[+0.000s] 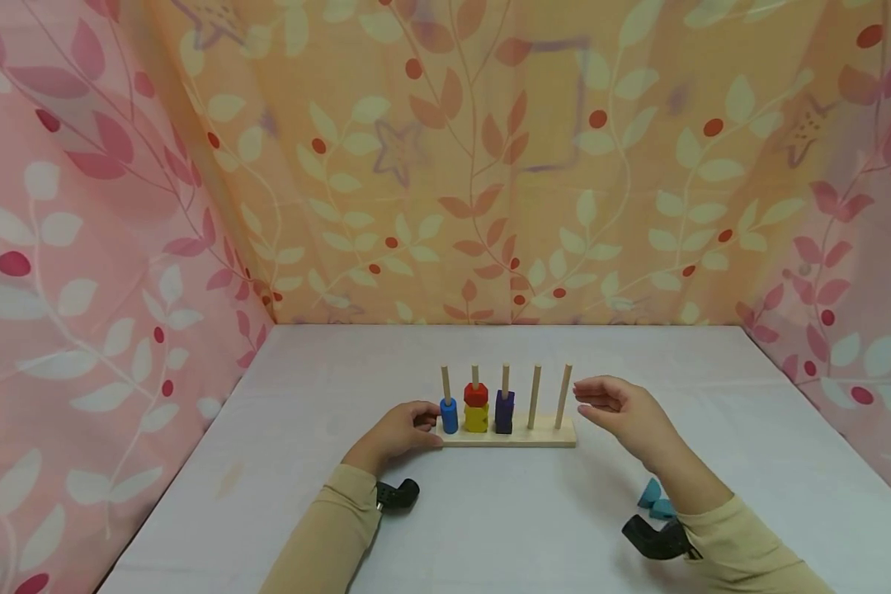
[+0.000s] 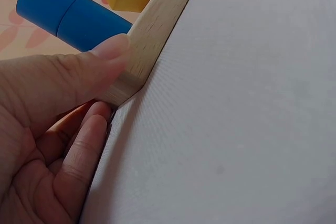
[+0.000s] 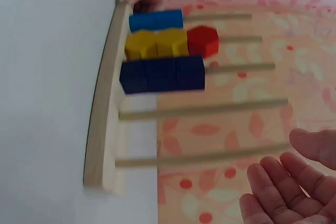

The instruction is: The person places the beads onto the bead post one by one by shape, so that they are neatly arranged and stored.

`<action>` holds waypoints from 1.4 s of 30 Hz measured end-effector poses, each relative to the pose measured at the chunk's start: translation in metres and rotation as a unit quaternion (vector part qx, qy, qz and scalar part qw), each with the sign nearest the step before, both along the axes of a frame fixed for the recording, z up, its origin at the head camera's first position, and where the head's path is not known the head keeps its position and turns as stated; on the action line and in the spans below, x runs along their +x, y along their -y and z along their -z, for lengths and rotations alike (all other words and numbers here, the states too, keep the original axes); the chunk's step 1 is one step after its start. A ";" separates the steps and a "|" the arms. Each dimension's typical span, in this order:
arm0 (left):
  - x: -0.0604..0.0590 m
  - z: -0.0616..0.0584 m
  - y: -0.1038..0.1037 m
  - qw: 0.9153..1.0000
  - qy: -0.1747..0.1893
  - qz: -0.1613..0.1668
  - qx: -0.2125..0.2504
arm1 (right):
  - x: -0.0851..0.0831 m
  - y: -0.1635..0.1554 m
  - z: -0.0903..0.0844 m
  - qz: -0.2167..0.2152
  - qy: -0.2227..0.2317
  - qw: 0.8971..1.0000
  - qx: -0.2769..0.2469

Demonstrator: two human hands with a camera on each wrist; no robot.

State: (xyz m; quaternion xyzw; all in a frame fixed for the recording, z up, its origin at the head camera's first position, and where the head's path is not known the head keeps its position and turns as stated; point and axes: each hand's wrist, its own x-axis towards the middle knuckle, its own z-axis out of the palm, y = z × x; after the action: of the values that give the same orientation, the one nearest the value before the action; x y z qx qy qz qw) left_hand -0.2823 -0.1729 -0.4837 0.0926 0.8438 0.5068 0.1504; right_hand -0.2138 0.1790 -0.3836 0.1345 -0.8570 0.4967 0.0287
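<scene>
A wooden peg board (image 1: 508, 442) stands on the table with a row of upright pegs. Its leftmost peg carries blue cylinders (image 3: 156, 20). Two yellow blocks (image 1: 476, 418) with a red block (image 1: 476, 395) on top fill the second peg, and dark purple blocks (image 3: 163, 75) stack on the third. The two pegs on the right are bare. My left hand (image 1: 404, 429) holds the left end of the base, thumb (image 2: 113, 48) against its front edge and fingers behind. Beside the rightmost peg, my right hand (image 1: 624, 415) is raised with fingers extended and nothing in it.
Two teal pieces (image 1: 649, 493) lie on the table near my right forearm. A black wrist camera (image 1: 398, 495) sits on the left wrist, another (image 1: 655, 538) on the right. Patterned curtains (image 1: 445, 165) hang behind and at both sides of the white table (image 1: 490, 528).
</scene>
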 end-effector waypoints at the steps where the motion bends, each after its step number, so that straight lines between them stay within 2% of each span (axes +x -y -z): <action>1: 0.000 0.000 0.000 1.000 -0.001 0.000 0.003 | 0.001 -0.006 -0.001 0.006 0.000 1.000 0.008; 7: -0.001 -0.001 0.000 1.000 -0.006 0.003 0.001 | 0.009 -0.041 -0.001 0.035 0.007 0.998 0.050; 12: -0.001 0.000 0.000 1.000 -0.004 0.007 -0.002 | 0.018 -0.069 0.006 0.048 0.024 0.995 0.079; 21: 0.001 -0.003 0.000 1.000 -0.001 0.003 -0.005 | 0.031 -0.106 0.026 0.060 0.098 0.987 0.110; 34: 0.000 -0.002 -0.001 1.000 -0.004 0.004 -0.003 | 0.035 -0.137 0.055 0.077 0.204 0.961 0.170; 42: 0.001 -0.003 -0.001 1.000 -0.006 0.003 -0.005 | 0.036 -0.136 0.061 0.065 0.200 0.961 0.180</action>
State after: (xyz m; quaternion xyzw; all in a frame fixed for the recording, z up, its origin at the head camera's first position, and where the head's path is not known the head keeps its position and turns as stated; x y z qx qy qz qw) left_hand -0.2815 -0.1720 -0.4812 0.0970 0.8469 0.5016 0.1476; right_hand -0.1776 0.3146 -0.4445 -0.0206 -0.9273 0.3482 -0.1358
